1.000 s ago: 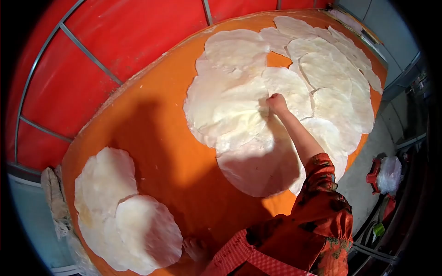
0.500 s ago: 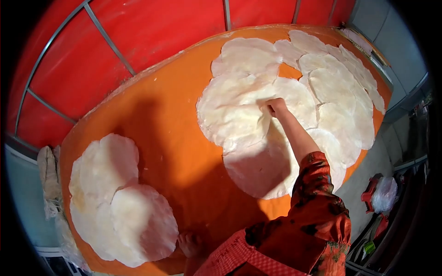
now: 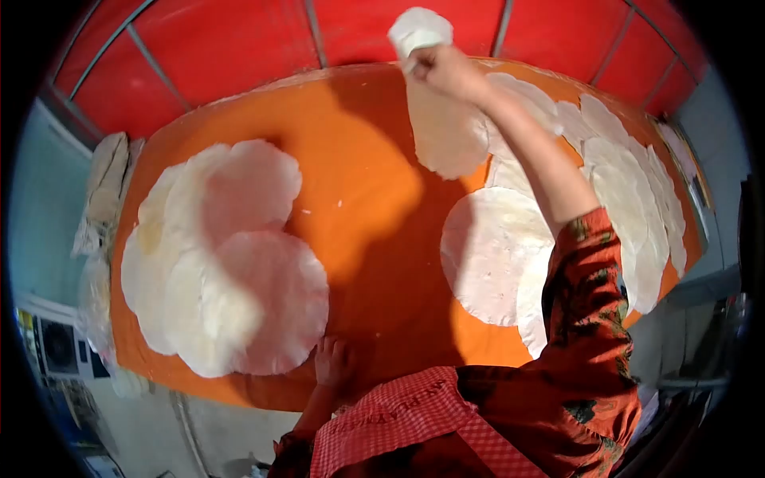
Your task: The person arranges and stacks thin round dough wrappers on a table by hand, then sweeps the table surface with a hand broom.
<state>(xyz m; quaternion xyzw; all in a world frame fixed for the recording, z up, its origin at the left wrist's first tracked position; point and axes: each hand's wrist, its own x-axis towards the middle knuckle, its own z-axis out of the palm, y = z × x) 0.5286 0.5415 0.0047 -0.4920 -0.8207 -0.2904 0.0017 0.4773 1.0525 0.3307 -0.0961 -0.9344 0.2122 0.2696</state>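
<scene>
My right hand, fingers closed, pinches a thin round sheet of flatbread held up near the far side of the table. The sheet hangs down from the hand, and a pale part of it sticks up above the fingers. My left hand rests on the orange tabletop at the near edge, fingers apart, beside a group of overlapping flatbread sheets. More sheets overlap on the right, and another round sheet lies below the raised arm, which partly hides the group.
The orange tabletop runs between the two groups of sheets. Red panels with metal bars stand behind it. A folded cloth and a plastic bag are at the left edge. Shadow falls across the table.
My right hand has lifted a flatbread sheet off the right group and carried it up toward the far edge. The view has shifted; my left hand stays near the left group.
</scene>
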